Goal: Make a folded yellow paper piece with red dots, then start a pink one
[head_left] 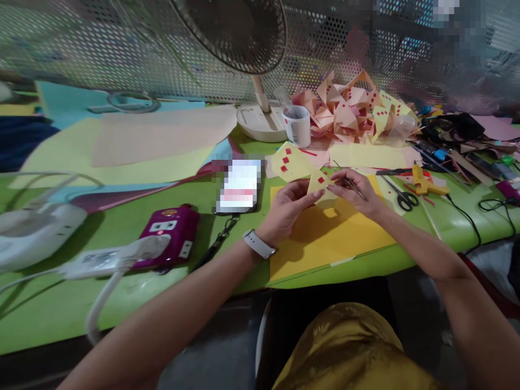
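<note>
My left hand (289, 208) pinches a small pale yellow paper piece (315, 186) that bears red squares, held above a yellow-orange sheet (325, 244). At the other edge of the piece, the fingertips of my right hand (355, 190) touch it. A thin metal tool that looks like tweezers (356, 189) sticks out between those right fingers. Just behind lies another pale yellow paper piece (298, 165) with a row of red squares. To the right of my right hand are black-handled scissors (406, 200) and a yellow glue gun (428, 181).
A phone (239, 186) lies left of my hands, near a purple power adapter (170, 235) with plugs and cables. Behind stand a fan (260, 116), a white cup (297, 127) and a heap of folded paper pieces (345, 111). Large paper sheets (158, 135) cover the back left.
</note>
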Demonstrator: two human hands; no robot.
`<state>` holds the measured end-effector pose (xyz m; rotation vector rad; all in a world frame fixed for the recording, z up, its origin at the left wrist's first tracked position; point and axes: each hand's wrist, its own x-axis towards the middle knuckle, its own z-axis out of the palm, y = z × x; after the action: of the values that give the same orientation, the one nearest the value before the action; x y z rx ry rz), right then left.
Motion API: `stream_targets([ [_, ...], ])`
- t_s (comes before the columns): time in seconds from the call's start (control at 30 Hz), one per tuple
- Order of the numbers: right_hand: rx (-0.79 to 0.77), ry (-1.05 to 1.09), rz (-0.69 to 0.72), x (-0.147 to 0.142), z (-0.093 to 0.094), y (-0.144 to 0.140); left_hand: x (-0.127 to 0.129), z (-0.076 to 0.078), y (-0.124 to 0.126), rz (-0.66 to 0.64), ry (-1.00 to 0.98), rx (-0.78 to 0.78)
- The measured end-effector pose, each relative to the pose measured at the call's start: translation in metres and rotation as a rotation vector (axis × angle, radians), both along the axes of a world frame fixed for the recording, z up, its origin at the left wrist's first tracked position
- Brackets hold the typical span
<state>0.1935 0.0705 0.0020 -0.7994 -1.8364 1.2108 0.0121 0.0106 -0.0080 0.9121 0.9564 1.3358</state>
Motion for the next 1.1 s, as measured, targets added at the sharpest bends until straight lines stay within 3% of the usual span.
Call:
stream_targets([
  [0.2, 0.150, -0.153, -0.046, 0.012, 0.008, 0.008, -0.001, 0.002, 0.001, -0.037, 0.015, -0.080],
  [0.37, 0.420, -0.564, -0.069, 0.035, 0.017, 0.023, -0.002, 0.000, 0.004, 0.012, -0.008, -0.094],
  [0.5, 0.507, -0.960, -0.034, 0.044, 0.015, 0.033, -0.004, -0.001, 0.007, 0.028, -0.006, -0.090],
  [0.6, 0.585, -1.145, 0.003, 0.043, 0.014, 0.032, -0.005, 0.000, 0.007, 0.031, -0.006, -0.089],
  [0.87, 0.592, -1.276, 0.044, 0.038, 0.029, 0.016, -0.007, 0.000, 0.009, 0.010, -0.005, -0.025],
  [1.1, 0.506, -1.246, 0.041, 0.052, 0.038, 0.027, -0.011, -0.005, 0.014, 0.005, -0.019, -0.071],
])
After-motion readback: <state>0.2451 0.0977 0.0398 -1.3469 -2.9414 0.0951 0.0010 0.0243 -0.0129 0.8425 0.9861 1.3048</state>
